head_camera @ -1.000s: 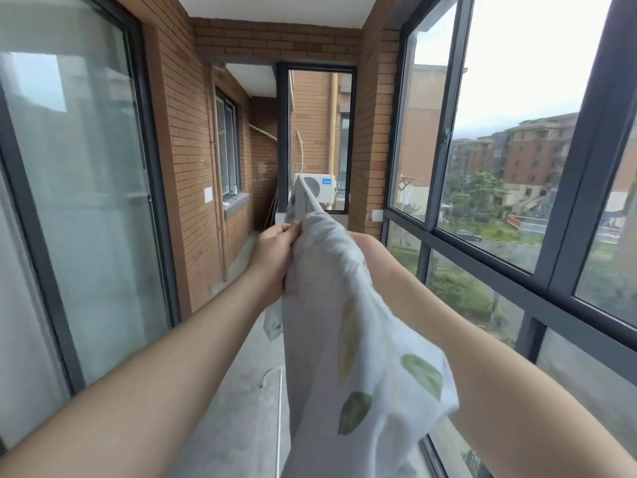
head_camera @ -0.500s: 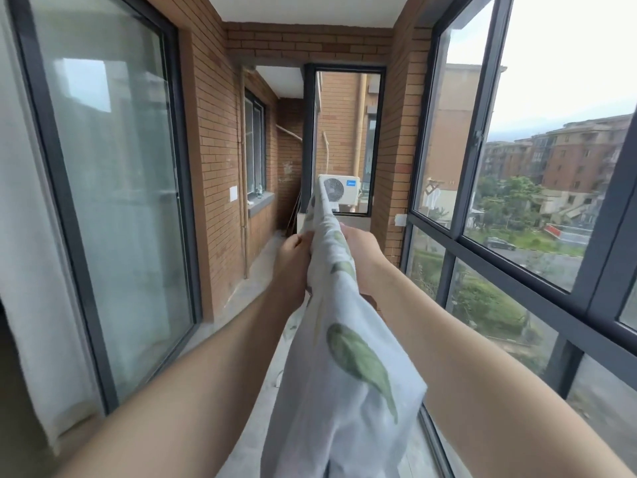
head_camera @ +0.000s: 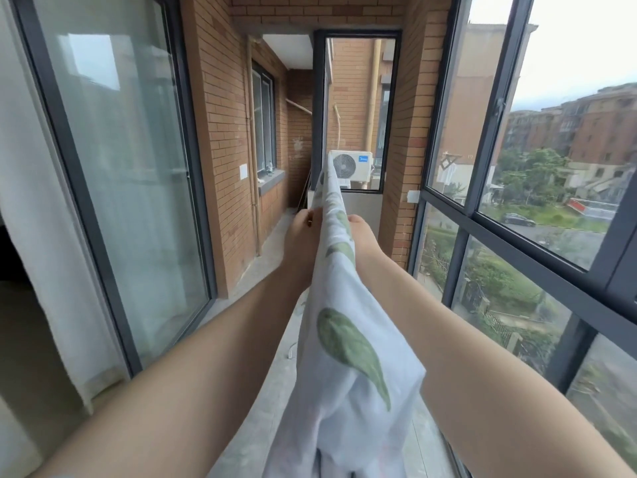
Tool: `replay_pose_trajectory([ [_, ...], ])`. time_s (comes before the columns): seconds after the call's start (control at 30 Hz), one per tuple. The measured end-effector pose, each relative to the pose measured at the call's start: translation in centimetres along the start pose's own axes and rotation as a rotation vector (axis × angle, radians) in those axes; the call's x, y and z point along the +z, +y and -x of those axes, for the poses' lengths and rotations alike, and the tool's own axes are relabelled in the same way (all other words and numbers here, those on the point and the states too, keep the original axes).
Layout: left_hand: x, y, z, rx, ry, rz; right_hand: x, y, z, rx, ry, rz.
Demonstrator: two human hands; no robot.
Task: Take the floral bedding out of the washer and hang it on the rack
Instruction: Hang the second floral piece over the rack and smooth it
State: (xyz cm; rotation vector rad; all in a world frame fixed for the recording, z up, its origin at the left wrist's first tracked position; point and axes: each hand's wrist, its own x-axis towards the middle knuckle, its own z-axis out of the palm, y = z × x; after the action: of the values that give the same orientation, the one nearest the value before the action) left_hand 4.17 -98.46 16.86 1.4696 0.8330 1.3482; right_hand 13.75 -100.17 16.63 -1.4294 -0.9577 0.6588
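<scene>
The floral bedding (head_camera: 348, 367) is white cloth with green leaf prints. It hangs in a long ridge straight ahead of me, draped over something hidden beneath it. My left hand (head_camera: 301, 241) holds the cloth from the left near the ridge's top. My right hand (head_camera: 362, 236) holds it from the right, at the same height, with the fingers hidden behind the fabric. Both arms are stretched out in front. The washer is out of view and I cannot make out the rack.
I stand in a narrow brick balcony. A glass sliding door (head_camera: 138, 174) runs along the left, tall windows (head_camera: 517, 201) along the right. An air-conditioner unit (head_camera: 350, 165) sits at the far end. A thin white metal piece (head_camera: 292, 350) lies on the grey floor.
Both hands have slid farther forward along the bedding's ridge. The cloth now hangs narrower and tauter, and my view has shifted left and nearer.
</scene>
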Motion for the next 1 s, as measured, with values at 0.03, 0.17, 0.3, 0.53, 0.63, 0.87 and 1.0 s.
replay_pose_trajectory([
  [0.03, -0.6, 0.3, 0.9, 0.041, 0.002, -0.041, -0.4, 0.0, 0.4, -0.018, -0.003, 0.080],
  [0.17, -3.9, 0.1, 5.1, 0.128, -0.077, 0.000, -3.1, 0.0, 6.2, -0.077, 0.036, 0.163],
  [0.3, -7.1, -0.4, 10.8, 0.165, -0.153, 0.020, -5.2, 0.1, 16.2, -0.155, 0.023, -0.026],
  [0.53, -8.7, 0.2, 18.1, 0.272, -0.304, 0.066, -4.3, 0.2, 25.6, -0.305, 0.187, 0.035],
  [0.63, -10.1, 0.6, 20.8, 0.270, -0.298, 0.099, -4.0, 0.6, 28.4, -0.326, 0.299, 0.089],
  [0.87, -13.4, 0.1, 25.4, 0.682, -0.275, -0.275, -3.3, 3.6, 34.4, -0.556, 0.400, 0.446],
  [1.0, -13.9, -0.9, 27.3, 0.635, -0.160, -0.388, -2.9, 6.0, 35.4, -0.600, 0.455, 0.773],
])
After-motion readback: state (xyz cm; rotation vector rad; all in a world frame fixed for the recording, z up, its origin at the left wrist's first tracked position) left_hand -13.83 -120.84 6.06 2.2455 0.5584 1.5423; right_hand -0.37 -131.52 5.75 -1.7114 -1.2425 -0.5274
